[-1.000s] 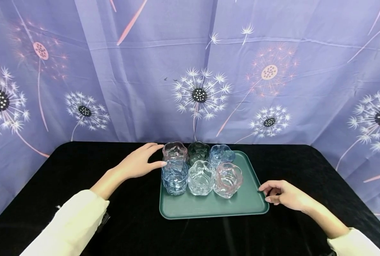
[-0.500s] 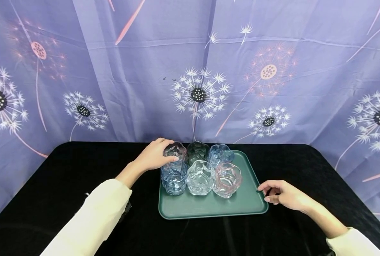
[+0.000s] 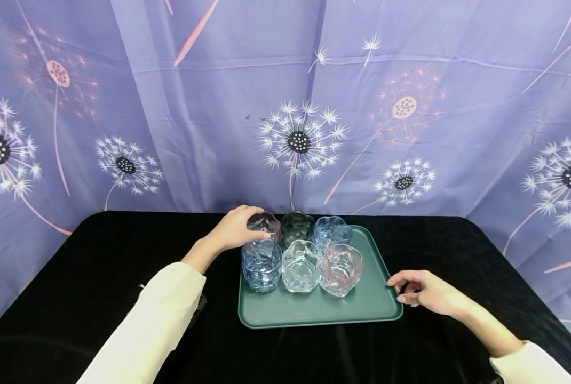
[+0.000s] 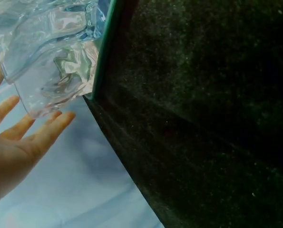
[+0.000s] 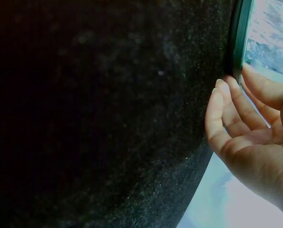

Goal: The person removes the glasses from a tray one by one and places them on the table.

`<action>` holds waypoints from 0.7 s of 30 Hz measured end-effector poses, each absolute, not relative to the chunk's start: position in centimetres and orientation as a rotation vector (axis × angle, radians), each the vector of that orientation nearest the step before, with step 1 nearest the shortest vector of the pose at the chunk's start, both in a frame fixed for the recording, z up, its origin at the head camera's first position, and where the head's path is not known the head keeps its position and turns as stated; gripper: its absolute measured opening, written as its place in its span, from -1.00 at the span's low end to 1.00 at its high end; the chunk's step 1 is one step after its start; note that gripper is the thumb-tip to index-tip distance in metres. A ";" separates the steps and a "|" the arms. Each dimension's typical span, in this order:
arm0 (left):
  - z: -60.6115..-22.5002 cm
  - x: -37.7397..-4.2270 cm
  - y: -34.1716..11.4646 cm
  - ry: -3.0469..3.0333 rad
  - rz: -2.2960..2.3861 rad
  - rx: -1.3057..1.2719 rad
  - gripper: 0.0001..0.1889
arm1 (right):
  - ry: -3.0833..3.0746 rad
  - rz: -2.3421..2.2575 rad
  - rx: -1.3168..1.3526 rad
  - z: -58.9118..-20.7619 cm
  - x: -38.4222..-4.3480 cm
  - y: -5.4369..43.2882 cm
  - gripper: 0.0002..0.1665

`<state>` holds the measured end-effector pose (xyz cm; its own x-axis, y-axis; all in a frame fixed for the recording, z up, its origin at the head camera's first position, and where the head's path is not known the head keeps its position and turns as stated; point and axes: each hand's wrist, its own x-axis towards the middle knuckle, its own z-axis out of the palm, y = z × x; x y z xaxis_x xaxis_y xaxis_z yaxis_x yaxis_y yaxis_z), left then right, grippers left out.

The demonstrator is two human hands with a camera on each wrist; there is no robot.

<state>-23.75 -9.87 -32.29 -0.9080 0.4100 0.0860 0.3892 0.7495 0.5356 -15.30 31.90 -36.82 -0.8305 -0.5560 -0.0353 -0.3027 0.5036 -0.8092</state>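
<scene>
Left hand (image 3: 232, 229) shifts right, grasping rear-left pink tumbler (image 3: 270, 223); right hand (image 3: 429, 293) pinches green tray (image 3: 309, 316) by rim, apparently steadying it

Curtained tabletop set, viewed from your head; whether it stands in a home, a studio or elsewhere cannot be told. Beyond your left grip (image 3: 232, 230) and right grip (image 3: 428, 293), a lilac cloth (image 3: 218, 133) printed with dandelions (image 3: 299, 143) hangs creased as a backdrop and turns forward at both outer sides. Beneath your grips spreads a black desk (image 3: 98, 266) with rounded far corners. Between them, drinking glasses (image 3: 302, 269) on a green tray (image 3: 314, 316) are household ware, but leave the room type unsettled.
</scene>
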 end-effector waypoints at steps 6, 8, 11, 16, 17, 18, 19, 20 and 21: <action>-32.5 -24.3 -10.0 2.828 0.979 0.633 -0.27 | 2.455 -1.244 -0.716 -36.8 -15.3 31.8 -0.72; -32.6 -24.5 -10.1 2.813 1.014 0.622 -0.26 | 2.463 -1.239 -0.709 -36.8 -15.3 31.8 -0.72; -32.6 -24.7 -10.1 2.783 1.065 0.600 -0.24 | 2.472 -1.232 -0.705 -36.8 -15.3 31.8 -0.72; -32.8 -24.9 -10.0 2.755 1.115 0.555 -0.23 | 2.477 -1.223 -0.688 -36.8 -15.3 31.9 -0.71; -32.8 -24.9 -10.0 2.757 1.121 0.546 -0.23 | 2.476 -1.223 -0.685 -36.8 -15.3 31.9 -0.71; -32.8 -25.0 -9.9 2.762 1.127 0.540 -0.23 | 2.476 -1.222 -0.683 -36.8 -15.3 32.0 -0.71; -32.8 -25.0 -9.9 2.767 1.133 0.537 -0.24 | 2.476 -1.224 -0.680 -36.8 -15.3 32.0 -0.71; -32.8 -25.0 -9.9 2.772 1.142 0.532 -0.24 | 2.476 -1.226 -0.678 -36.9 -15.2 32.0 -0.71; -32.8 -24.9 -9.8 2.782 1.145 0.530 -0.25 | 2.475 -1.228 -0.676 -36.9 -15.2 32.0 -0.71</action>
